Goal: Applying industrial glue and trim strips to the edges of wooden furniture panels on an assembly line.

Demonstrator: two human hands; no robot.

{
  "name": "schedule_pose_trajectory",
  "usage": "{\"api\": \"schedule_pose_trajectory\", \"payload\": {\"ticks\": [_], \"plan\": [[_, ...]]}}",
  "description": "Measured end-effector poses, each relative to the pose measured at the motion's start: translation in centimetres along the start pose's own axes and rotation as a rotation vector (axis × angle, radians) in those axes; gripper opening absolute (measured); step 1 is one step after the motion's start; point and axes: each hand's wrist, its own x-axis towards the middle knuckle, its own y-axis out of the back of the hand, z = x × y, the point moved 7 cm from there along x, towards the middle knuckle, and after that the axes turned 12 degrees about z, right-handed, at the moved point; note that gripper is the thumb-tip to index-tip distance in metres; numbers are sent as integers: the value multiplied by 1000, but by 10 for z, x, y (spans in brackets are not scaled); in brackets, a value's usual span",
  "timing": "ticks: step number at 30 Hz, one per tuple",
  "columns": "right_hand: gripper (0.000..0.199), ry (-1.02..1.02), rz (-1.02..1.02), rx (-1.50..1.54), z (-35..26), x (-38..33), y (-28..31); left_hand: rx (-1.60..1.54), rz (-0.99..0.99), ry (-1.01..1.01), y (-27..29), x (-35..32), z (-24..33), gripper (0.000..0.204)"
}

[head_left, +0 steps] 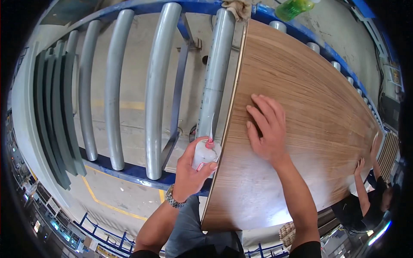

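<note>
My left hand (187,176) is wrapped round a white squeeze bottle (207,150) with a red collar and a thin pale nozzle pointing away from me. The bottle is beside the left edge of a wood-grain panel (297,81), over the last roller at that side. On the panel's top, my right hand (267,131) rests palm down with its fingers stretched and slightly bent, holding nothing. The panel lies flat on the conveyor and reaches far to the right. Part of the bottle is hidden by my left fingers.
Steel rollers (157,90) with wide gaps run left in a blue frame (129,174). Long grey-green strips (56,116) lie at the far left. A cloth (237,9) and a green bottle (294,9) sit at the far rail. Another person's hand (360,166) touches the panel's right end.
</note>
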Motion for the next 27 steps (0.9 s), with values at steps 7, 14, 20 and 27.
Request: {"api": "schedule_pose_trajectory", "payload": {"ticks": [7, 14, 20, 27], "plan": [[35, 90, -118, 97, 12, 69, -15, 217, -76, -128, -7, 15, 1, 69], [34, 77, 116, 158, 35, 85, -24, 253, -8, -22, -13, 25, 15, 63], [34, -176, 276, 246, 54, 78, -18, 313, 0, -126, -25, 39, 30, 62], [32, -165, 246, 191, 50, 81, -20, 341, 36, -77, -33, 49, 45, 61]]}}
